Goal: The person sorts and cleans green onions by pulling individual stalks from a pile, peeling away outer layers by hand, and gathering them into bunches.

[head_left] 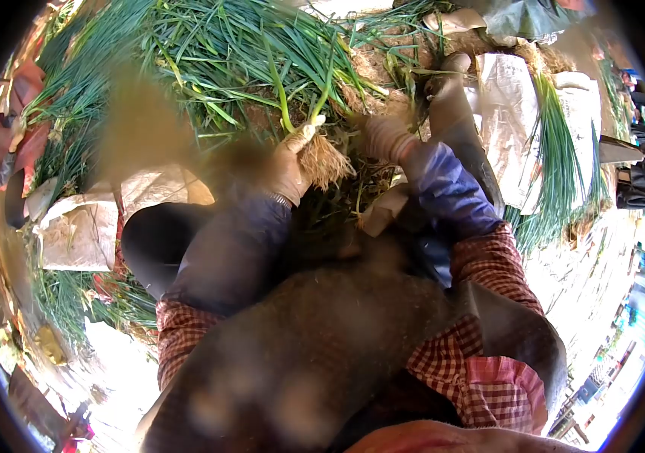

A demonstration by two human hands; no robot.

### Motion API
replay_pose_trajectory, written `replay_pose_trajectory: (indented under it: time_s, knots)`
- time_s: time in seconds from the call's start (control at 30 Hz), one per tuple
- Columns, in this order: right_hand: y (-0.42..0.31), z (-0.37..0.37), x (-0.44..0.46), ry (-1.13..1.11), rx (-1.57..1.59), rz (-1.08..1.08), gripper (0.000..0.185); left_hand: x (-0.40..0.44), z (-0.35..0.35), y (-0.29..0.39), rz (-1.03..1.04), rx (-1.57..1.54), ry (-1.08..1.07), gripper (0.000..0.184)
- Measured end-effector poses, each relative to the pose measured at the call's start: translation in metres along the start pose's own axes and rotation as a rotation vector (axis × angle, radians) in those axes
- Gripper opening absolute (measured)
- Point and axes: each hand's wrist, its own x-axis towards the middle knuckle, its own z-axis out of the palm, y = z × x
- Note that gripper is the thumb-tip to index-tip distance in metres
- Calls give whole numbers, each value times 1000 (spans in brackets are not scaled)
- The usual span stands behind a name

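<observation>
Green spring onion [326, 160] with shaggy roots, held at the near edge of the leafy heap [232, 60].
The left hand [289, 172] has its fingers closed around the onion's pale base; the right hand [386, 140] is near the roots, its fingers too unclear to tell how far open or what they hold. Long stalks [555, 151] lie over the pale sack's [505, 113] right side.

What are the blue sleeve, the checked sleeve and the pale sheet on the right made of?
Blue sleeve: probably thin, slightly glossy plastic or nylon; it creases and catches light. Checked sleeve: likely matt woven cloth, softly folded. Pale sheet: maybe woven plastic, wrinkled; blur hides any weave.
</observation>
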Motion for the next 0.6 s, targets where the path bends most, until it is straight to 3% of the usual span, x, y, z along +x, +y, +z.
replay_pose_trajectory:
  time_s: [0.07,0.13,0.2,0.33,0.4,0.5,0.53,0.6]
  knots:
    - [50,4,25,252,168,25,39,-3,4,-2,7,191,-37,32]
    - [50,0,31,383,255,34,45,5,-11,-8,-16,180,-41,33]
    - [24,-15,43,328,1308,396,54,8,-13,-9,94,491,-109,31]
    - [1,-21,61,315,1567,287,52,10,-18,-12,63,467,-27,28]
    - [-19,-19,54,351,1603,237,45,11,-20,-11,64,443,14,29]
    - [-36,-10,48,253,1040,262,26,15,-24,-15,138,531,79,25]
    - [-30,3,52,416,1030,223,24,16,-26,-18,170,607,201,23]
    - [-15,5,53,415,999,433,24,14,-24,-19,195,681,324,23]
